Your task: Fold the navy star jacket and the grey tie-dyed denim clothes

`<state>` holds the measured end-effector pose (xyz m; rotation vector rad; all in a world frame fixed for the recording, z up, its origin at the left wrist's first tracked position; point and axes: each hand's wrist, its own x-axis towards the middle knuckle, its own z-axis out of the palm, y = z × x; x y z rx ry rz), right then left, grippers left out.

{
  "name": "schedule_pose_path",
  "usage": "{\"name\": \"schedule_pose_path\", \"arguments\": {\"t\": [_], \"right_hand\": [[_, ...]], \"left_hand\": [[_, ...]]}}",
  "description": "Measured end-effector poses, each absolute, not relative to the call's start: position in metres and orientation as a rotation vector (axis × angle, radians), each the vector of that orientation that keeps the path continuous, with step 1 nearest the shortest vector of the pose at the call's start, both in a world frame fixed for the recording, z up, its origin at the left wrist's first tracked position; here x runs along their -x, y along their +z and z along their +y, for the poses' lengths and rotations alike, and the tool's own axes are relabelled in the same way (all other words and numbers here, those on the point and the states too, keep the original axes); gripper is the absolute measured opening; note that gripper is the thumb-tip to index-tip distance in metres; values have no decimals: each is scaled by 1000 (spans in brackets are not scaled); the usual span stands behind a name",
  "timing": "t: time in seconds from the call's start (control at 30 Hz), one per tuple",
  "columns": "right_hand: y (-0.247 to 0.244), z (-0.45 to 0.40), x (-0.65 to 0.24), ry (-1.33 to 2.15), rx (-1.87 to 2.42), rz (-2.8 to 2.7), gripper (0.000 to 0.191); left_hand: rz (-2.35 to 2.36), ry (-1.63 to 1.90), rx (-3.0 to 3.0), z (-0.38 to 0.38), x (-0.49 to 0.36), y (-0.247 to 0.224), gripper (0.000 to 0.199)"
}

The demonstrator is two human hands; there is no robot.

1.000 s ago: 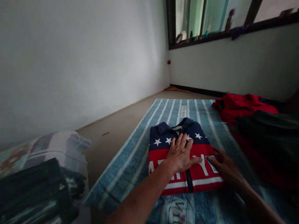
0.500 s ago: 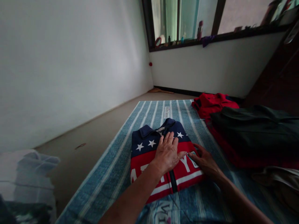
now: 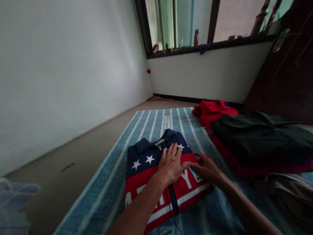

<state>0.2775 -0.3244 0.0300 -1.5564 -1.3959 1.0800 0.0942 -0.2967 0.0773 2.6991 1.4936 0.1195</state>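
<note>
A folded zip-up jacket point(image 3: 151, 178), navy at the top with white stars and red below with white letters, lies face up in front of me. My left hand point(image 3: 170, 164) rests flat on its chest over the zip, fingers stretched out and together. At the jacket's right edge is my right hand point(image 3: 207, 168), thumb on top beside a small light tag point(image 3: 196, 175) and fingers bent around the side. The tag is partly covered by that thumb. Both hands touch the jacket, and their thumbs nearly meet.
The jacket lies on a blue striped bedspread point(image 3: 110, 182). To the right are folded dark clothes point(image 3: 264, 133), a red garment point(image 3: 215, 111) and a beige cloth point(image 3: 286, 192). A pale translucent bundle point(image 3: 14, 199) sits lower left. Bottles stand on the window sill point(image 3: 181, 50).
My view has turned slightly right, so the room has shifted left in the picture. Both hands stay on the jacket in almost the same places.
</note>
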Motion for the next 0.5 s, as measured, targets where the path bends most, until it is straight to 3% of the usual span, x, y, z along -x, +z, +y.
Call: {"name": "schedule_pose_path", "arguments": {"t": [0.2,0.5], "right_hand": [[76,-268,-253,187,1664,-1923,36],[82,-228,-213,50,1541,-2143,25]], "left_hand": [[1520,103,-2671,-296,-95,79,64],[1485,322,-2661,-298,-94,83,53]]}}
